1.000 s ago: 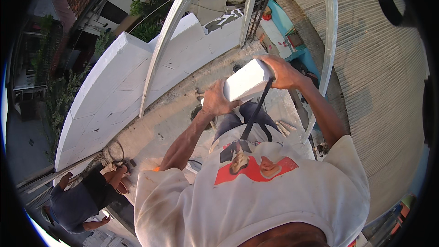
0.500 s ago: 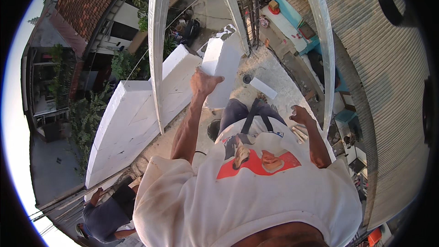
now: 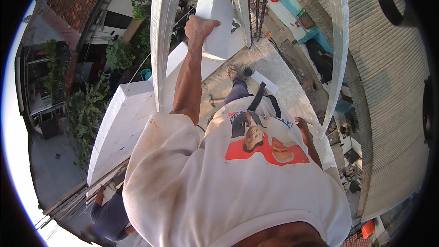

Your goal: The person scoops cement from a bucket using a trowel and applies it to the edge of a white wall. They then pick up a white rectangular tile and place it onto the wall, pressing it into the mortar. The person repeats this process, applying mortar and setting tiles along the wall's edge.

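Observation:
At the far end of the low white block wall (image 3: 130,119), my left arm reaches out. My left hand (image 3: 201,27) is closed over the near edge of a white lightweight block (image 3: 214,7), its thumb pointing right along the top. The block sits tilted at the wall's top; its underside contact is partly hidden by my arm. My right hand (image 3: 302,126) hangs low beside my right hip, partly covered by my shirt, so its fingers do not show clearly. A thin white block piece (image 3: 265,82) lies on the concrete by my foot, next to a dark round object (image 3: 247,72).
Pale metal trusses (image 3: 165,41) rise left and right of me. A rebar column (image 3: 259,4) stands ahead. Past the slab's right edge (image 3: 304,91) is a drop to a yard and a corrugated roof (image 3: 388,87). Another person (image 3: 109,215) works lower left.
My left hand and the gripped block have moved farther away along the wall. My right hand has drawn back toward my hip, and my body has leaned forward.

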A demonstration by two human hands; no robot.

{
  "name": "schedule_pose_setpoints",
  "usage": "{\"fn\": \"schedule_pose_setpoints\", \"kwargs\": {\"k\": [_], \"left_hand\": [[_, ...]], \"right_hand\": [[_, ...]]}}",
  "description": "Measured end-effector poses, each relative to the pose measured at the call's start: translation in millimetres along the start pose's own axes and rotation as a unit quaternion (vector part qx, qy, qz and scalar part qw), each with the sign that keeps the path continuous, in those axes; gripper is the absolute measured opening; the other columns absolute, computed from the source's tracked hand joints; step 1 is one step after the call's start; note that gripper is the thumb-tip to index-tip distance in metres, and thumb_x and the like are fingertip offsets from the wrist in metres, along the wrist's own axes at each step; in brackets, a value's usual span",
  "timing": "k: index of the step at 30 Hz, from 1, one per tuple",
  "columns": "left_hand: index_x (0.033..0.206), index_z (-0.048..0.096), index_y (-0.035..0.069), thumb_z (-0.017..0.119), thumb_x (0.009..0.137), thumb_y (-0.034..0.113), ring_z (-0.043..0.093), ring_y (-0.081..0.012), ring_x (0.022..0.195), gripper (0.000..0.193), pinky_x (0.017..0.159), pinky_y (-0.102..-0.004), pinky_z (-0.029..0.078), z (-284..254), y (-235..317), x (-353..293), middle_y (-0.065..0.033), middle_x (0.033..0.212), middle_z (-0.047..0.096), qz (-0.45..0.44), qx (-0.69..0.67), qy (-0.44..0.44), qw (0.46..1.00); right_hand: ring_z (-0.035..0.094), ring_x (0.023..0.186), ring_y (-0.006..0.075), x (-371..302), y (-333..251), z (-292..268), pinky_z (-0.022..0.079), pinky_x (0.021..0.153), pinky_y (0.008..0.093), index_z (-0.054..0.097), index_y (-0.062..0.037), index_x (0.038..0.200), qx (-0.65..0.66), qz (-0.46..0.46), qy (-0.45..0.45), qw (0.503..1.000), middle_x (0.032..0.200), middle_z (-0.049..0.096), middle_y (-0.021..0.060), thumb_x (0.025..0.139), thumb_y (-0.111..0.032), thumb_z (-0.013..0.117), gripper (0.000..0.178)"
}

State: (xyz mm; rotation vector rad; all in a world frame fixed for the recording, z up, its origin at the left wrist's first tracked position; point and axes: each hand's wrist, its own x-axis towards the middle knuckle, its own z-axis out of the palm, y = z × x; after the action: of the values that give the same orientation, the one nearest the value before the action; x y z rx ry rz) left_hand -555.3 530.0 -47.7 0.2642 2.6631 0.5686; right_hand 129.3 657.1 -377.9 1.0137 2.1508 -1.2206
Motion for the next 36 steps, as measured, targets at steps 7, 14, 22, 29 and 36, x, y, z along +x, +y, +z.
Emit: {"fn": "schedule_pose_setpoints", "kwargs": {"k": [7, 14, 22, 29, 36], "left_hand": [[0.119, 0.066, -0.007, 0.093, 0.056, 0.045, 0.072, -0.0343, 0.109, 0.086, 0.096, -0.0407, 0.057, 17, 10, 59, -0.0197, 0.117, 0.072, 0.119, 0.008, 0.037, 0.992], [0.120, 0.064, -0.003, 0.094, 0.055, 0.034, 0.070, -0.0355, 0.113, 0.081, 0.099, -0.0420, 0.055, -11, 12, 38, -0.0211, 0.118, 0.072, 0.169, 0.012, -0.018, 0.985], [0.122, 0.063, 0.000, 0.094, 0.056, 0.028, 0.069, -0.0354, 0.115, 0.078, 0.099, -0.0428, 0.055, 3, -21, 50, -0.0193, 0.120, 0.071, 0.184, 0.085, 0.024, 0.979], [0.130, 0.058, -0.001, 0.091, 0.058, 0.027, 0.070, -0.0386, 0.111, 0.084, 0.097, -0.0440, 0.056, 4, -24, 41, -0.0226, 0.115, 0.072, 0.168, 0.110, -0.016, 0.979], [0.139, 0.054, -0.002, 0.090, 0.060, 0.027, 0.069, -0.0406, 0.114, 0.092, 0.099, -0.0466, 0.056, 24, -33, 36, -0.0244, 0.119, 0.071, 0.165, 0.102, -0.036, 0.980]], "right_hand": [[0.069, 0.120, 0.0363, 13, -40, 11, 0.054, 0.101, 0.0420, 0.068, -0.0012, 0.130, 0.136, -0.024, 0.038, 0.990, 0.125, 0.072, 0.0224, 0.082, -0.025, 0.080, 0.055], [0.071, 0.114, 0.0355, -1, -157, -35, 0.054, 0.098, 0.0424, 0.069, 0.0009, 0.128, 0.110, 0.029, 0.064, 0.991, 0.117, 0.074, 0.0234, 0.083, -0.023, 0.075, 0.051], [0.077, 0.092, 0.0266, -9, -159, -46, 0.058, 0.085, 0.0378, 0.065, 0.0047, 0.130, 0.123, 0.064, 0.026, 0.990, 0.100, 0.078, 0.0196, 0.086, -0.015, 0.072, 0.048], [0.077, 0.087, 0.0233, -9, -174, -59, 0.059, 0.079, 0.0344, 0.064, 0.0059, 0.130, 0.079, 0.034, 0.010, 0.996, 0.097, 0.078, 0.0184, 0.087, -0.013, 0.071, 0.048], [0.077, 0.091, 0.0266, 9, -177, -63, 0.058, 0.089, 0.0372, 0.065, 0.0040, 0.130, 0.118, 0.061, 0.020, 0.991, 0.103, 0.079, 0.0188, 0.087, -0.014, 0.072, 0.048]]}}
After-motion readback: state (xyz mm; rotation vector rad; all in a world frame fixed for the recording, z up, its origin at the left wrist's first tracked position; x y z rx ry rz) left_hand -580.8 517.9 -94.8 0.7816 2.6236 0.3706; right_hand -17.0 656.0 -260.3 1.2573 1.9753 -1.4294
